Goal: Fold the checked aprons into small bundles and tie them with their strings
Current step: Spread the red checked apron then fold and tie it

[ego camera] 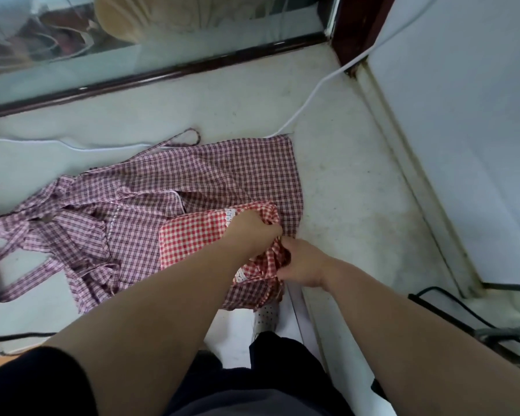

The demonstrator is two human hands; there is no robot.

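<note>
A bright red-and-white checked apron with a lace trim lies partly folded on top of a larger dark-red checked apron spread over the pale floor. My left hand grips the bunched right edge of the red apron from above. My right hand grips the same bunched cloth from the right, just below the left hand. The dark apron's straps trail loosely to the left, and a thin string loops at its far edge.
A white cable runs across the floor from the back corner and under the dark apron. A glass panel with a dark frame bounds the far side. A white wall base runs along the right. Black cables lie at the lower right.
</note>
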